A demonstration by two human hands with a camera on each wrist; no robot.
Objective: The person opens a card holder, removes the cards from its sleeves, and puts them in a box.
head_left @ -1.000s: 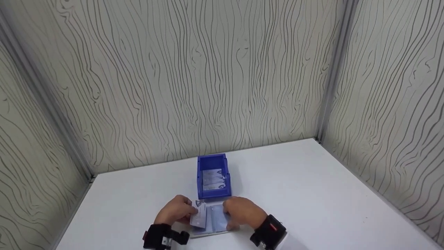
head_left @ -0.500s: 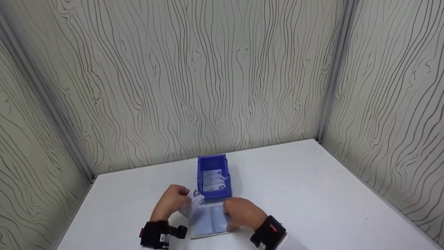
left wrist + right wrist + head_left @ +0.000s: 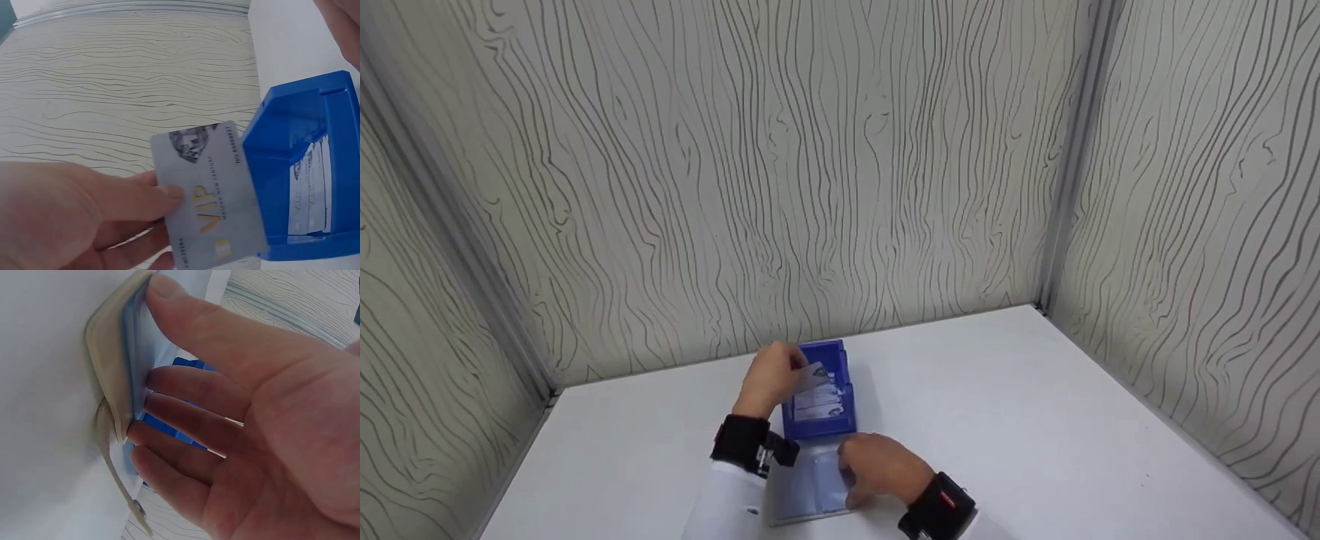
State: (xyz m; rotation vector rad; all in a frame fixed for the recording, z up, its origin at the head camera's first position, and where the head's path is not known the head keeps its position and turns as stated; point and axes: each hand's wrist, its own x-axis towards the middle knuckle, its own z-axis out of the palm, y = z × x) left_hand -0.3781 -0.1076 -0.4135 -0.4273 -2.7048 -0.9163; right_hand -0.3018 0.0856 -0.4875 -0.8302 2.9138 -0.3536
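Note:
My left hand [image 3: 772,375] pinches a silver VIP card [image 3: 205,225] between thumb and fingers. In the head view the card hovers over the blue plastic bin [image 3: 849,416], where several similar cards [image 3: 309,194] lie. A card holder [image 3: 795,491] with clear bluish sleeves lies spread on the table just in front of the bin. My right hand [image 3: 883,469] grips its right edge. From the right wrist view, the thumb is at one corner of the card holder's beige cover [image 3: 107,360] and the fingertips touch farther along the sleeves.
A beige strap with a metal snap [image 3: 138,509] hangs off the card holder in the right wrist view. The white table [image 3: 997,420] meets a wood-pattern back wall [image 3: 825,187] just behind the bin. Side panels stand left and right.
My left hand has lifted the card off the card holder's left side and carried it forward over the bin. The right hand has stayed on the card holder's right edge.

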